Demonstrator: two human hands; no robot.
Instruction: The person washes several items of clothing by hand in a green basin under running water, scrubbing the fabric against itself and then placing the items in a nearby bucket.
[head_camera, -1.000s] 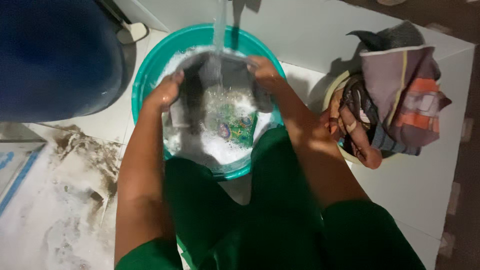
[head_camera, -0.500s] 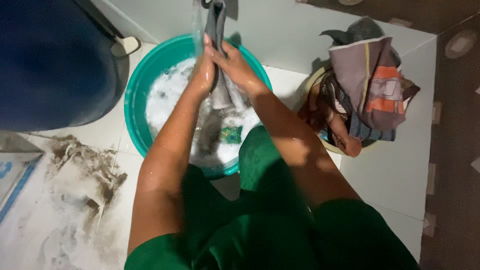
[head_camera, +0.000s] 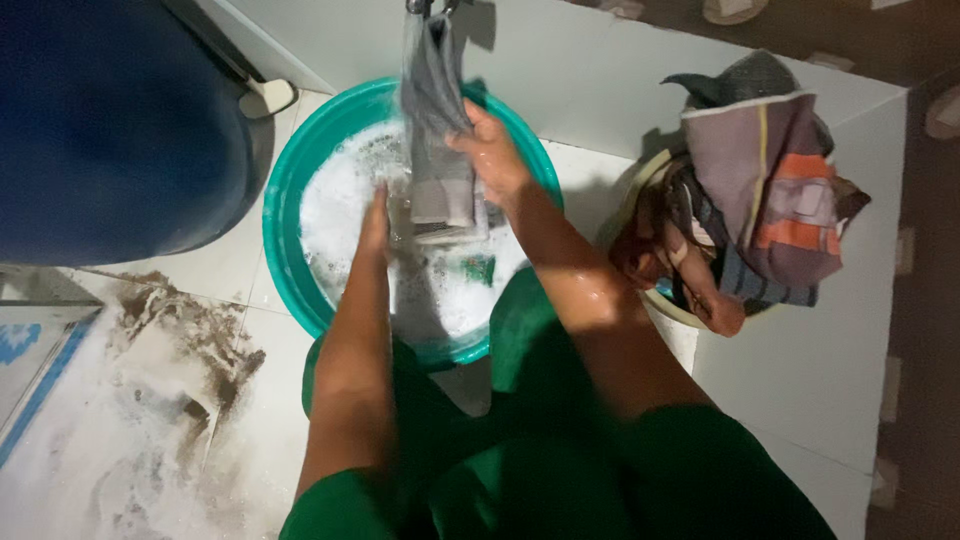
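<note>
Seen from above, a person in green clothes bends over a round teal basin (head_camera: 290, 215) of soapy water on a white tiled floor (head_camera: 790, 370). The right hand (head_camera: 492, 155) is closed in a firm grip around a wet grey cloth (head_camera: 435, 130), held upright above the far side of the basin, its lower end hanging just over the foam. The left hand (head_camera: 376, 215) lies flat beside the cloth's lower end, fingers straight, gripping nothing. Near the floor's right edge, a pale bowl (head_camera: 655, 300) holds a heap of striped and patterned laundry (head_camera: 760, 190). A large dark blue barrel (head_camera: 110, 120) stands at the left.
</note>
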